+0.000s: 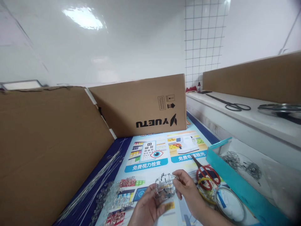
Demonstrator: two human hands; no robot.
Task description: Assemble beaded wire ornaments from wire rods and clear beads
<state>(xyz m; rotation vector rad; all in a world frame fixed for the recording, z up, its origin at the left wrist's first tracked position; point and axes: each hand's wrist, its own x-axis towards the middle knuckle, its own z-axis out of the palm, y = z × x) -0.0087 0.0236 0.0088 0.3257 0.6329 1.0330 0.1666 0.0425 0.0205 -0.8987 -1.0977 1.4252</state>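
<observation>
A small round cage of thin bent wire (pixel 165 187), with dark bits on its strands, is held up over the printed sheet. My left hand (pixel 148 205) cups it from the lower left, with the fingers closed around its side. At its upper right edge, my right hand (pixel 187 190) pinches the wire between thumb and forefinger. Right of my right hand lie scissors with red handles (pixel 208 177). Rings of yellow and silvery wire (pixel 230 205) lie near them. Left of my hands spreads a heap of clear beads (pixel 113 199).
Long straight wires (pixel 94 185) lie along the left side. A turquoise box (pixel 242 185) with tangled wire pieces stands at the right. Cardboard panels (pixel 141 106) rise behind and left. Black scissors (pixel 231 105) rest on the white ledge (pixel 211 105).
</observation>
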